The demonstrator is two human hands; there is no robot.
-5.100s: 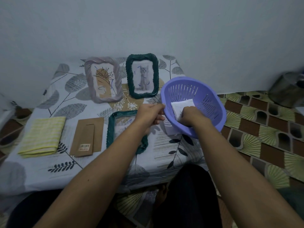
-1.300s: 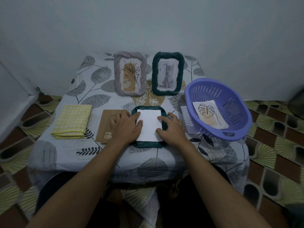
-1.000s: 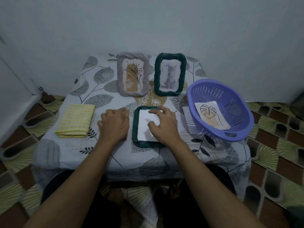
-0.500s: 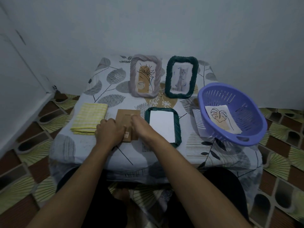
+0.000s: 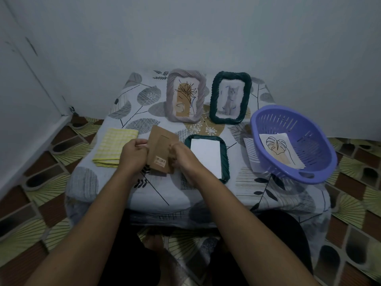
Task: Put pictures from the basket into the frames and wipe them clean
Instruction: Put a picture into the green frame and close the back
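Between our hands, left hand and right hand each pinching a side of the brown backing board, we should square it, seemingly stand-side up, over the face-down green frame just right of our right hand.

Bare forearms, no sleeves showing; left hand and right hand without rings; dark trousers below.

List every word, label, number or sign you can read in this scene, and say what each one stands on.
No text here can be read.
Sticker on the brown backing board, held in both hands: a barcode-like label, too small and blurred to read.
Pictures in the grey frame, the green frame and the purple basket: drawings only, no lettering visible.
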